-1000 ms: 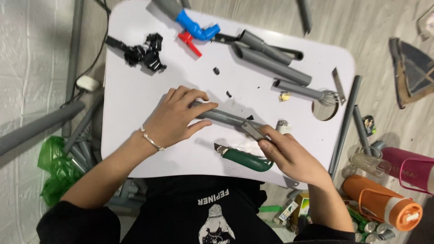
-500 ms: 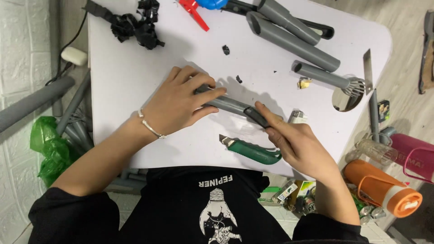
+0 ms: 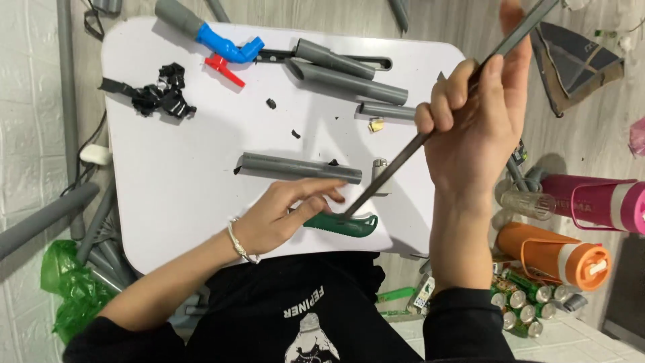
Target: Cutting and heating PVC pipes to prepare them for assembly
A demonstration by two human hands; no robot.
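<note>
My right hand (image 3: 474,128) is raised above the table's right side, gripping a long thin grey bar (image 3: 396,165). The bar slants from the upper right down to a green-handled tool (image 3: 349,225) at the near edge of the white table (image 3: 175,181). Its lower end meets the green handle. My left hand (image 3: 282,215) holds the left end of that handle, fingers stretched along it. Just beyond my left hand lies a short grey pipe (image 3: 302,167), with a small metal fitting (image 3: 380,169) off its right end.
At the table's far side are a blue valve with a red handle (image 3: 228,46), several grey pipes (image 3: 349,77) and black tape scraps (image 3: 158,97). On the floor at right stand a pink bottle (image 3: 591,202), an orange bottle (image 3: 557,252) and cans (image 3: 524,302). A green bag (image 3: 67,289) is at left.
Both hands have left the grey pipe, which now lies free. My right hand has risen with the thin bar, and my left hand has moved back to the green handle.
</note>
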